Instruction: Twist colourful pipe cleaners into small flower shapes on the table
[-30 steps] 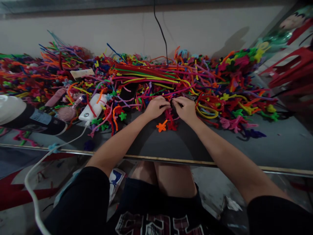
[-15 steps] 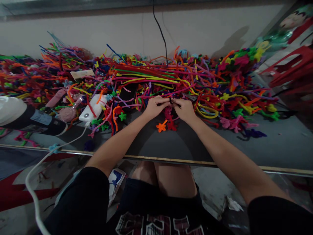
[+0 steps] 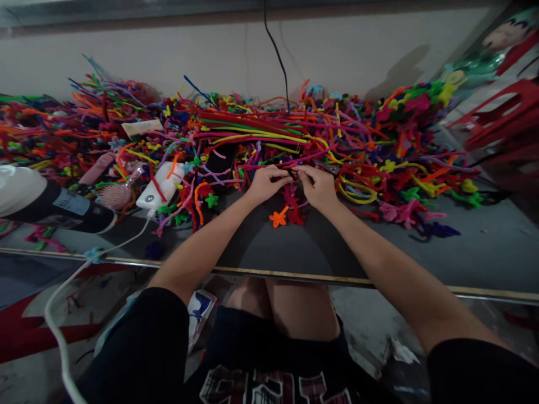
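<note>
My left hand [image 3: 269,184] is closed in a pinch at the middle of the table, with a small dark piece between thumb and forefinger; it looks like a short dark pipe cleaner, too small to make out fully. Close beside it, my right hand [image 3: 316,185] has its fingertips pinched at the other side of that piece, what they grip being mostly hidden. Just below the hands lie an orange pipe-cleaner flower [image 3: 278,217] and a dark red flower [image 3: 297,215]. Pink fuzzy shapes [image 3: 289,193] show between the hands.
Behind the hands, a long heap of coloured pipe cleaners [image 3: 252,126] runs along the wall. To the left are a white power bank [image 3: 158,188] with a white cable [image 3: 56,314], a pink hairbrush [image 3: 117,195] and a dark bottle [image 3: 63,203] lying down. Red chairs [image 3: 501,112] stand right.
My right hand's fingers have shifted and lifted slightly at the dark piece, with the forefinger more stretched towards the left. My left hand stays nearly in place.
</note>
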`<state>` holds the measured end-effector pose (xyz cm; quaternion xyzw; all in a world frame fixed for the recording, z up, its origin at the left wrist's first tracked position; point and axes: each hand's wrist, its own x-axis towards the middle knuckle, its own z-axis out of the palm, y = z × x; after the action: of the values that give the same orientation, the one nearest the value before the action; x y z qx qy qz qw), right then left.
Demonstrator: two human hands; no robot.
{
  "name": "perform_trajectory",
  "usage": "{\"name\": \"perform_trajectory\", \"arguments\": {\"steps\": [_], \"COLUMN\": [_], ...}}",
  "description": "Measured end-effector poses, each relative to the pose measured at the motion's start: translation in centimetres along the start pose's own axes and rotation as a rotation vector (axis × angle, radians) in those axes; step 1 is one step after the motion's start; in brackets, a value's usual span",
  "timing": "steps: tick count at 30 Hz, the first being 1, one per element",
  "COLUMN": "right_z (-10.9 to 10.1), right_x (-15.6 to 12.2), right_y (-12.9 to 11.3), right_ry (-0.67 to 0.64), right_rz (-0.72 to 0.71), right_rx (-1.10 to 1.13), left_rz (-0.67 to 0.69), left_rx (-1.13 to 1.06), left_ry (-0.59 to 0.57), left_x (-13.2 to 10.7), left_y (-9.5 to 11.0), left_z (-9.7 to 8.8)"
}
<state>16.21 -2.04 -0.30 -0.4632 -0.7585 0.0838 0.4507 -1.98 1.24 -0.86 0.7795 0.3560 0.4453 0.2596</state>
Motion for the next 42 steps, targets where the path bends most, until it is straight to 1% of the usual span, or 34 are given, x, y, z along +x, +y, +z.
{"name": "perform_trajectory", "arguments": {"steps": [3, 9, 13, 18, 24, 27, 31, 37, 42], "right_z": [0.22, 0.52, 0.48, 0.27, 0.31, 0.38, 0.39, 0.41, 0.55], "right_x": [0.11, 0.14, 0.11, -0.04, -0.01, 0.03, 0.03, 0.0, -0.04], "right_y": [0.23, 0.41, 0.39, 0.4, 0.57, 0.61, 0.55, 0.59, 0.57], "right_ry": [0.015, -0.043, -0.046, -0.06, -0.061, -0.041, -0.023, -0.02, -0.023], "right_rz": [-0.001, 0.029, 0.026, 0.012, 0.004, 0.011, 0.029, 0.044, 0.069], "right_rx": [0.002, -0.019, -0.04, -0.025, 0.025, 0.05, 0.064, 0.081, 0.088], "left_rz": [0.006, -0.016, -0.028, -0.033, -0.025, 0.021, 0.084, 0.073, 0.069], "left_rx": [0.016, 0.018, 0.033, 0.1, 0.124, 0.124, 0.125, 0.138, 0.184], "left_ry": [0.005, 0.05, 0.056, 0.051, 0.066, 0.045, -0.024, -0.009, -0.038], "left_x": [-0.1, -0.2, -0.22, -0.24, -0.27, -0.21, -0.11, -0.02, -0.05], "left_y": [0.02, -0.41, -0.4, -0.33, -0.28, -0.39, -0.59, -0.87, -0.3], "left_z": [0.16, 0.29, 0.32, 0.36, 0.31, 0.24, 0.2, 0.35, -0.1]}}
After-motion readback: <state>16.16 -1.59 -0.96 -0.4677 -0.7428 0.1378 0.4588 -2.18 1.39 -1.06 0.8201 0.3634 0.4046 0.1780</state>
